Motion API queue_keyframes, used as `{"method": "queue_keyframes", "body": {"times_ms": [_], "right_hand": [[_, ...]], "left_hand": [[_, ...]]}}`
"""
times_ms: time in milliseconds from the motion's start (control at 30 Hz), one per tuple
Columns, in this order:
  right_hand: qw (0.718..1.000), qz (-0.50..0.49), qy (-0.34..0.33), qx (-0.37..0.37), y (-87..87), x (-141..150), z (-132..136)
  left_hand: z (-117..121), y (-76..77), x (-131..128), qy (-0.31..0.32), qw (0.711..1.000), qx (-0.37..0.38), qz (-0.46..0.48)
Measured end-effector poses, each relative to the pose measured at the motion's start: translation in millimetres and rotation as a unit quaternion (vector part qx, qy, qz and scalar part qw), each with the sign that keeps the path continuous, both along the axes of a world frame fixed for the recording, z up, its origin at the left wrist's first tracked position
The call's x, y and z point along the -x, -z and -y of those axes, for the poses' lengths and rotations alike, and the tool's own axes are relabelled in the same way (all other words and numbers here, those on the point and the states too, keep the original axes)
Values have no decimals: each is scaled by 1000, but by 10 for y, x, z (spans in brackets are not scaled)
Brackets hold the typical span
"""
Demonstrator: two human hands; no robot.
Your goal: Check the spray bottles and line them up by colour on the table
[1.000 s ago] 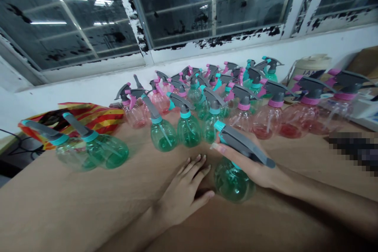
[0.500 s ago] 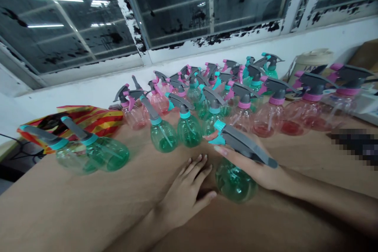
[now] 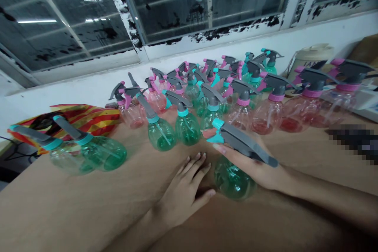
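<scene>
My right hand (image 3: 251, 165) is wrapped round the neck of a green spray bottle (image 3: 234, 183), just under its grey and teal trigger head. The bottle is see-through, and its body shows below the hand. Flat on the table (image 3: 88, 208), fingers spread, rests my left hand (image 3: 184, 193), to the left of that bottle and apart from it. Beyond the hands stand two green spray bottles (image 3: 188, 128) side by side. Another pair of green spray bottles (image 3: 110, 153) is at the left.
Several pink spray bottles (image 3: 262, 118) and more green ones crowd the back of the table by the wall. A red and yellow striped bag (image 3: 97, 120) lies at the left. At the back right are a cream jug (image 3: 314, 55) and a blurred-out dark object (image 3: 354, 139).
The view has shifted slightly, so the bottles at the left appear a little further left. Both hands keep their places, the right one still round the spray bottle.
</scene>
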State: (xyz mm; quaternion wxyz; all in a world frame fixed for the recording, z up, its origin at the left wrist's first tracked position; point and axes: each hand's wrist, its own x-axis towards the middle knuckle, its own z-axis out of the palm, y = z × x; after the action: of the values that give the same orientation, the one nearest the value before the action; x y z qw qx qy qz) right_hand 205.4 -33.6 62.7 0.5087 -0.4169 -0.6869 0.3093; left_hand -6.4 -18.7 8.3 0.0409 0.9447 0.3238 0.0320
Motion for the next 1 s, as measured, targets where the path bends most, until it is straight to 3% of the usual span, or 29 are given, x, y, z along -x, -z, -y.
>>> {"method": "queue_keyframes", "body": {"times_ms": [200, 433, 733, 1000], "right_hand": [[1000, 13, -5, -19, 31, -12, -25], [1000, -3, -27, 8, 7, -18, -37], [999, 31, 20, -25, -57, 2, -1], [1000, -7, -20, 7, -24, -17, 0]], "left_hand": [[4, 9, 6, 4, 1000, 0, 8], [-1, 26, 7, 1, 1000, 2, -1], [-2, 9, -2, 1, 1000, -3, -6], [-4, 26, 3, 1, 1000, -13, -4]]}}
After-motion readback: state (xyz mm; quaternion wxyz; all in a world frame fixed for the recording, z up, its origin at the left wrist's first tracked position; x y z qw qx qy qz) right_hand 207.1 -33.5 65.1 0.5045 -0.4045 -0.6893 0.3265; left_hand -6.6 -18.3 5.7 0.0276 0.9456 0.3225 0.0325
